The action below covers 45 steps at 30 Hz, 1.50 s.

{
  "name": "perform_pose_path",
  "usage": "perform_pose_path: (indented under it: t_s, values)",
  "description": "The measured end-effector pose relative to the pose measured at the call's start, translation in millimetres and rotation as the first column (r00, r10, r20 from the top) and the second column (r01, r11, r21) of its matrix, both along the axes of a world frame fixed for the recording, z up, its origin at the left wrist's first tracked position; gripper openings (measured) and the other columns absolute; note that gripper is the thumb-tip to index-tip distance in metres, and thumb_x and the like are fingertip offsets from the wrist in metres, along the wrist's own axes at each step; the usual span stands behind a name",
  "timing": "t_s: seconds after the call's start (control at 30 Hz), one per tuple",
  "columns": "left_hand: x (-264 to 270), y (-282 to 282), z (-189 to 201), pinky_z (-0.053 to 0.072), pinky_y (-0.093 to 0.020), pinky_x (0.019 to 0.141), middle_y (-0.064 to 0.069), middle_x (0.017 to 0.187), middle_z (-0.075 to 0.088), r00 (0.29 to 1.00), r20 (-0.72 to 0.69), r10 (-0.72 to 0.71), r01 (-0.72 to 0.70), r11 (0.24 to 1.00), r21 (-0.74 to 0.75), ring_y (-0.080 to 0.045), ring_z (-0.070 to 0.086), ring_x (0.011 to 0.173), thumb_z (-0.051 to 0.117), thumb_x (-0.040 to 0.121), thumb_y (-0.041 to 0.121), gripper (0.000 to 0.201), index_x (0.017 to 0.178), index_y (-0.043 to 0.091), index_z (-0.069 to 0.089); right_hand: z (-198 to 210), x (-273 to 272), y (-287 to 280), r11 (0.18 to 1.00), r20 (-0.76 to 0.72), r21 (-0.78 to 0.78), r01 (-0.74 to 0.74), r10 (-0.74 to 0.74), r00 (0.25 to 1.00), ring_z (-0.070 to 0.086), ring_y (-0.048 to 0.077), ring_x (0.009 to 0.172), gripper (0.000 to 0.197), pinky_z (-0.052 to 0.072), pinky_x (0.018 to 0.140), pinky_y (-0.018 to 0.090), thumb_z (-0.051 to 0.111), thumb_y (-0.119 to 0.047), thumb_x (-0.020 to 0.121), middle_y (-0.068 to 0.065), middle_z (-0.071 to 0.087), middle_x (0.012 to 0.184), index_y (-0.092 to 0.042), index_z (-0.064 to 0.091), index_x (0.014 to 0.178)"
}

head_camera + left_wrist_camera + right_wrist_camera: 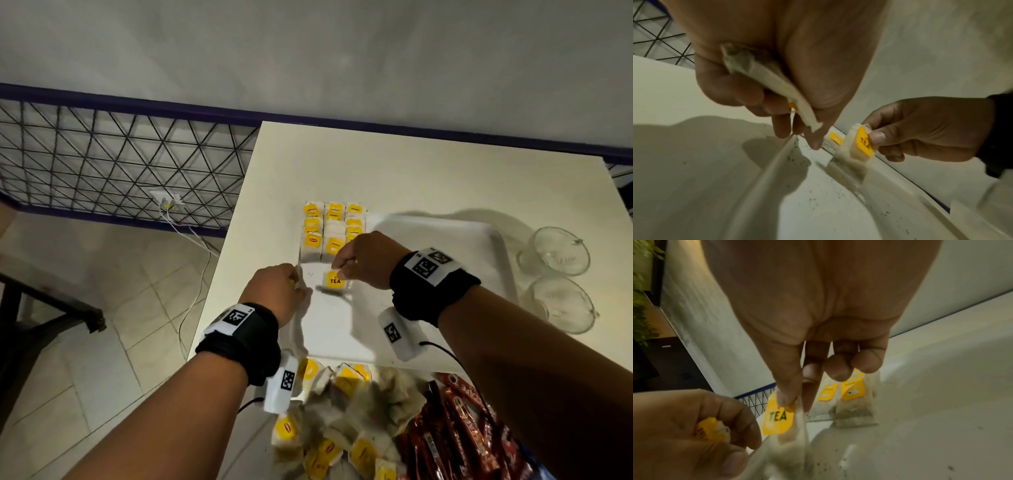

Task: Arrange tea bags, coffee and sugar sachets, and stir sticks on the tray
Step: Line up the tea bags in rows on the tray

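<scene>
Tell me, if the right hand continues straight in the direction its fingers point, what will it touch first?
Probably the tray floor: the right hand points down, holding a tea bag just above it; the gap is unclear.

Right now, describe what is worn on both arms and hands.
Both forearms are bare, with no sleeves. Each wrist wears a wide black band topped by a white plate with black square code markings. A white coded block hangs under each, trailing a thin black cable. The hands are ungloved.

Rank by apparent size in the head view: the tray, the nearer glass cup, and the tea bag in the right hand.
1. tray, by far the largest.
2. nearer glass cup.
3. tea bag pinched by the right hand, smallest.
</scene>
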<state>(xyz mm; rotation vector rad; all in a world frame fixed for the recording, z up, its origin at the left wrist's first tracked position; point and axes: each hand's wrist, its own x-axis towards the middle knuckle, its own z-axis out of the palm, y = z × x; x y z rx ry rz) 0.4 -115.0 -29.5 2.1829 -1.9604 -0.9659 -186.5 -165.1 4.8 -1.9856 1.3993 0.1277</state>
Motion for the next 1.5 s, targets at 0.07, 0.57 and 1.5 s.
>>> perform_pose_path:
  t_s: [0.07,0.57,1.5]
  values:
    - [0,0,-3,0.041,-0.028,0.077,-0.009,0.107,0.065,1.000,-0.001,-0.003,0.003,1.000,-0.003,-0.029,0.057,0.104,0.060,0.090,0.028,0.021,0.106,0.014,0.061,-8,5,-10,1.000,-0.026,-0.006,0.015,-0.015,1.000,0.059,0.014,0.106,0.020,0.044,0.088,0.022,0.064,-0.023,0.088,-0.001,0.070,0.108,-0.018,0.072,0.106]
    - [3,2,-6,0.034,-0.025,0.071,-0.008,0.109,0.066,0.999,-0.049,-0.011,0.010,0.999,-0.037,-0.028,0.057,0.103,0.061,0.089,0.027,0.023,0.109,0.015,0.061,-30,9,-39,0.985,-0.100,-0.147,0.090,-0.106,0.989,0.059,0.016,0.098,0.012,0.042,0.078,0.022,0.062,-0.022,0.089,-0.004,0.067,0.103,-0.018,0.068,0.099]
    - [-31,33,46,0.046,-0.020,0.041,-0.010,0.064,0.055,-0.142,-0.584,0.799,-0.048,0.584,0.811,-0.019,0.053,0.039,0.037,0.096,0.055,0.070,0.063,0.005,0.073,30,14,56,0.962,0.433,-0.260,-0.088,0.197,0.879,0.057,0.016,0.087,0.015,0.049,0.080,0.036,0.067,-0.014,0.075,0.003,0.062,0.096,-0.011,0.073,0.088]
